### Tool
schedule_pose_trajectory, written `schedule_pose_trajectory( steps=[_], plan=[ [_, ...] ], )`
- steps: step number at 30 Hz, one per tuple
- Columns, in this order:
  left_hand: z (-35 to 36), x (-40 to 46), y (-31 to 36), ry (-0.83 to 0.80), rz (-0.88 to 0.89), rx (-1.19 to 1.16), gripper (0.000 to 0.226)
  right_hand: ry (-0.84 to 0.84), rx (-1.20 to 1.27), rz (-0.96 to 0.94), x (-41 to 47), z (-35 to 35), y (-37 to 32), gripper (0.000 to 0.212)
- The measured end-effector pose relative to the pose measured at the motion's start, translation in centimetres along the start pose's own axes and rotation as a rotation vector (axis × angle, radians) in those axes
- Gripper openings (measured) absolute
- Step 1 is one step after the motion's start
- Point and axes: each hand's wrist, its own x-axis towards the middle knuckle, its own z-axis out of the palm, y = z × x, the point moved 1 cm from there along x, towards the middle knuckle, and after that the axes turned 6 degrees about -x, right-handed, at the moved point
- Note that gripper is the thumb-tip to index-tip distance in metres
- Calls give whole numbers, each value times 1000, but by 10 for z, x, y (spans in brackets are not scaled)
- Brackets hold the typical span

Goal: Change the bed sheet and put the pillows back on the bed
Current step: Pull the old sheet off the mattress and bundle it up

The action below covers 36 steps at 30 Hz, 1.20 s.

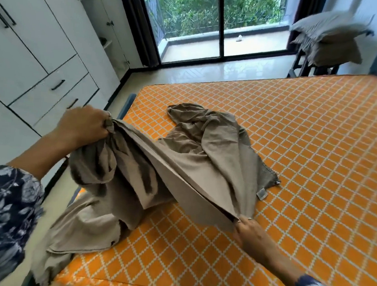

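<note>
Wardrobe: white doors and drawers with dark bar handles, filling the upper left of the frame.
Left sleeve: dark fabric with a pale floral print, at the lower left edge.
Left hand: raised at mid-left, beyond the mattress edge; its grip is closed tight around a bunched edge of the sheet, fingers curled over the cloth.
Bed sheet: taupe-brown and crumpled, in the left and centre of the frame — pulled taut in a long fold between the two hands. One part hangs down from the left hand and trails over the near-left side of the bed; the rest lies heaped on the mattress, with a small label at its right-hand corner.
Mattress: bare, orange with a white diamond lattice, covering the centre and right of the frame.
Right hand: low, at lower centre-right, just above the mattress; its grip pinches the near edge of the sheet between fingertips and thumb.
Glass doors: dark-framed, top centre, with greenery beyond.
Pillows: two in grey-beige cases, stacked on a dark piece of furniture at the upper right — off the bed, just past its far corner.
</note>
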Motion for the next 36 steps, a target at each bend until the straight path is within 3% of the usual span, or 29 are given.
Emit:
schedule_pose_trajectory(
  steps=[2,4,7,10,13,15,18,20,23,26,28,29,30,31,33,35,36],
  plan=[
    [-12,-4,2,8,-27,-14,21,40,155,196,22,-28,30,22],
    [-31,-5,3,32,-57,-31,20,174,175,340,74,-100,81,27],
    [-72,-2,10,143,-76,-49,20,661,111,418,155,-265,132,40],
    [-114,0,-1,422,-122,-133,15,1029,111,411,188,-394,134,30],
    [-124,-12,-31,523,-206,-157,12,1311,-18,452,184,-407,110,26],
    [-108,-22,-54,459,-269,-128,16,1210,51,353,179,-344,104,21],
    [-85,-53,-48,306,-333,-113,18,706,157,68,149,-226,106,15],
    [-68,-73,-31,198,-325,-82,18,541,184,10,121,-200,106,15],
    [-63,-79,-17,124,-312,23,18,603,221,107,116,-251,110,19],
    [-68,-79,-16,201,-297,57,16,792,345,197,127,-312,111,21],
    [-65,-82,-20,247,-283,44,15,903,427,259,121,-316,103,13],
    [-58,-86,-22,222,-272,31,16,840,480,245,112,-304,95,12],
    [-49,-90,-27,159,-252,23,17,629,530,201,100,-285,89,16],
    [-40,-94,-32,63,-233,34,19,315,549,92,88,-260,85,32],
    [-19,-106,-36,-167,-212,46,18,-201,386,-62,60,-214,89,57],
    [3,-117,-30,-268,-157,36,17,-358,320,-34,47,-197,107,23],
    [12,-120,-23,-291,-109,43,19,-308,343,0,48,-202,117,21]
  ],
)
